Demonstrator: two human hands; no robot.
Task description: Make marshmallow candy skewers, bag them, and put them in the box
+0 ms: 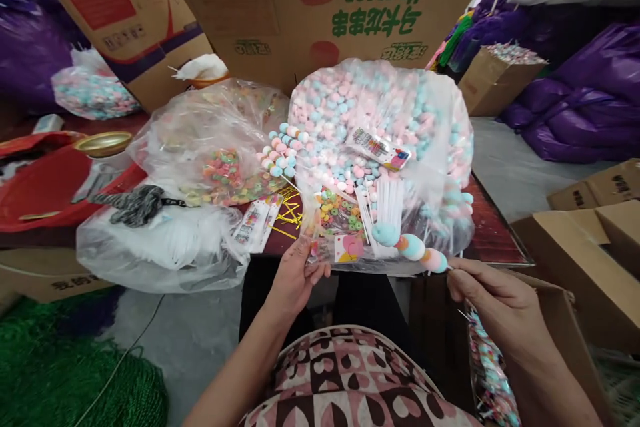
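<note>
Pinching a candy skewer (411, 247), the right hand (500, 300) points inward.

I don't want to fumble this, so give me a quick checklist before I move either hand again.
1. Left hand has hold of the clear printed packet: ok, pinched at one end.
2. Right hand has hold of the marshmallow skewer: ok, by the stick, just past the last pink piece.
3. Packet's mouth open: cannot tell, the clear film doesn't show its edges well.
4. Stick tip covered at the skewer's far end: cannot tell, too small to judge.
5. Yellow twist ties in a neat bundle: not ok, they lie scattered and crossing.
6. White sticks in front of you: ok, lying between your hands and the marshmallow bag.
</note>
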